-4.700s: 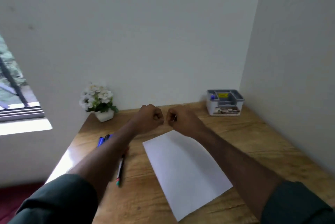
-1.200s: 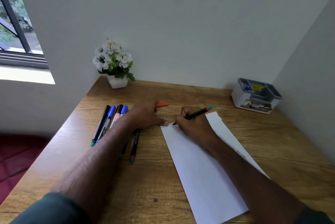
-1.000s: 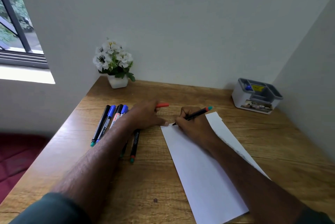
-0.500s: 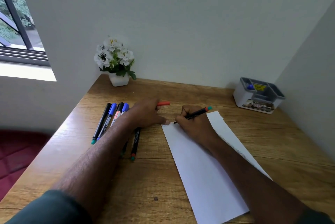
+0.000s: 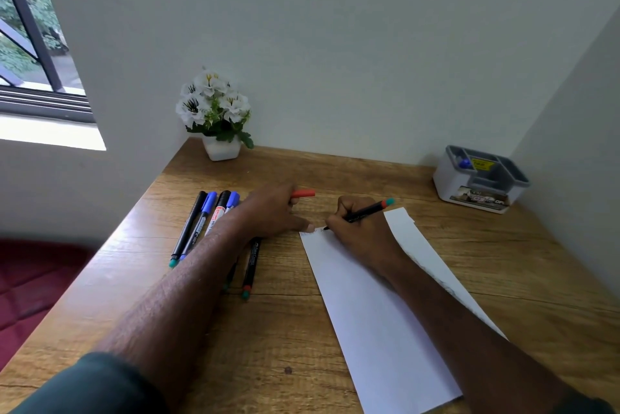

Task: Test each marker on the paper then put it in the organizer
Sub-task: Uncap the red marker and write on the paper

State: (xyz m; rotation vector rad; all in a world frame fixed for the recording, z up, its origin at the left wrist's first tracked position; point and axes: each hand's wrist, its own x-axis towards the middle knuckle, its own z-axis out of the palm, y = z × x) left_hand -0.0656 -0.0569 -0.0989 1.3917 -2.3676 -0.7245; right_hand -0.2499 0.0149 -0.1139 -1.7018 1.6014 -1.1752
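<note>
My right hand (image 5: pixel 360 232) grips a black marker (image 5: pixel 364 212) with a red and teal end, its tip on the far left corner of the white paper (image 5: pixel 379 309), where faint red strokes show. My left hand (image 5: pixel 271 212) holds the red cap (image 5: pixel 303 194) in its fingers while its thumb presses the paper's corner. Several other markers (image 5: pixel 201 225) lie in a row left of my left arm, and one black marker (image 5: pixel 251 266) lies under my wrist. The grey and white organizer (image 5: pixel 481 178) stands at the back right corner with a blue-capped item in it.
A white pot of white flowers (image 5: pixel 219 118) stands at the desk's back left corner. Walls close in the wooden desk (image 5: pixel 268 339) behind and on the right. A window is at the far left.
From fists held together over the paper, my hands have gone to writing. Over the last second my right hand has moved the marker tip slightly at the corner; my left hand has stayed put.
</note>
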